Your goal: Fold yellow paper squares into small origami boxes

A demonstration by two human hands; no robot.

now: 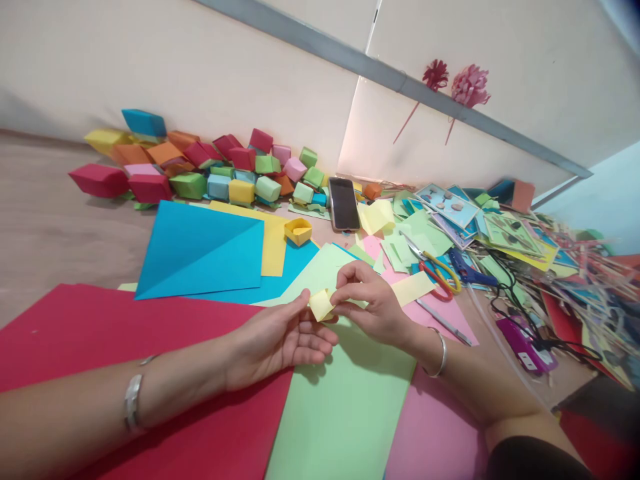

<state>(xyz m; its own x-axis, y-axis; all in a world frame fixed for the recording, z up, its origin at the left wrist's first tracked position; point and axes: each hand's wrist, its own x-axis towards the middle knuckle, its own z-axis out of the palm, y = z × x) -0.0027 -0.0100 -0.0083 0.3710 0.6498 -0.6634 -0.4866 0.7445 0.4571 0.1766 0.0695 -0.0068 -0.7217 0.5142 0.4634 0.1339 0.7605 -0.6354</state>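
Observation:
Between my two hands is a small folded piece of pale yellow paper point(321, 305). My left hand point(293, 333) lies palm up, its thumb against the paper's left side and its other fingers loosely curled below. With thumb and fingertips, my right hand point(367, 303) pinches the paper's right edge. Beneath both hands lies a light green sheet point(345, 400). A red sheet point(200, 373) is under my left forearm, and a pink sheet point(435, 427) is under my right forearm. A yellow folded paper box point(298, 231) sits just beyond my hands.
Several coloured paper boxes point(241, 192) are piled along the wall. A phone point(344, 205), scissors point(440, 277), a glue gun point(470, 268), a craft knife point(444, 321) and a purple power strip point(525, 347) with black cords lie right of centre. A blue sheet point(200, 250) lies left.

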